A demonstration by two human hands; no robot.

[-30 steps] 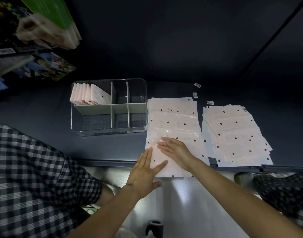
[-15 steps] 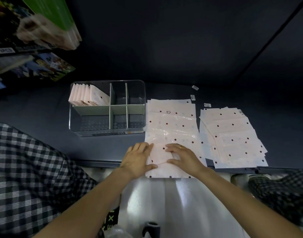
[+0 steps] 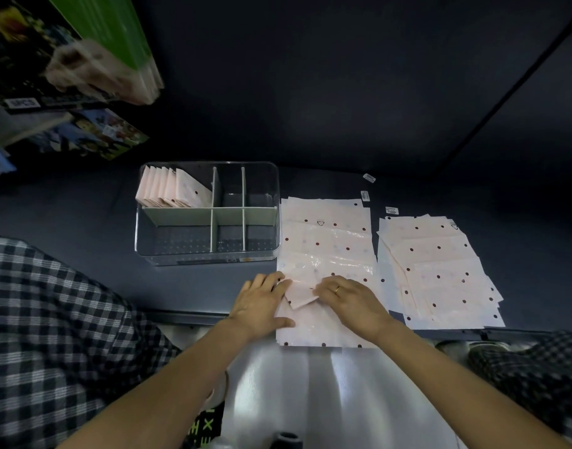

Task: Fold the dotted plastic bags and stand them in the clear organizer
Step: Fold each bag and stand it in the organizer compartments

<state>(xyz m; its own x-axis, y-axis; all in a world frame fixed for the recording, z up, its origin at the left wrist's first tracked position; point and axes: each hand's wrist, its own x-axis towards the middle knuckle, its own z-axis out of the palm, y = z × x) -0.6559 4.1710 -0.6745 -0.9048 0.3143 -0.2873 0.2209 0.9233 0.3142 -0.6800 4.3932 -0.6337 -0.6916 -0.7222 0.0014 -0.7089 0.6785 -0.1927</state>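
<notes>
A stack of flat pale pink dotted bags [image 3: 326, 241] lies on the dark table, just right of the clear organizer [image 3: 207, 254]. Several folded bags [image 3: 173, 192] stand in the organizer's back left compartment. On the near end of the stack, my left hand [image 3: 262, 303] and my right hand [image 3: 349, 299] pinch a small folded flap of the top bag [image 3: 301, 294] between their fingertips. A second fanned pile of dotted bags [image 3: 436, 273] lies further right.
White dividers split the organizer into several compartments. Small barcode stickers [image 3: 365, 195] lie behind the bags. Boxes and packages [image 3: 84, 59] stand at the back left. The table's front edge runs under my wrists, with checked fabric at either side.
My hands went from lying flat on the top bag to drawing together, and a corner of the bag has been lifted and folded up between the fingertips.
</notes>
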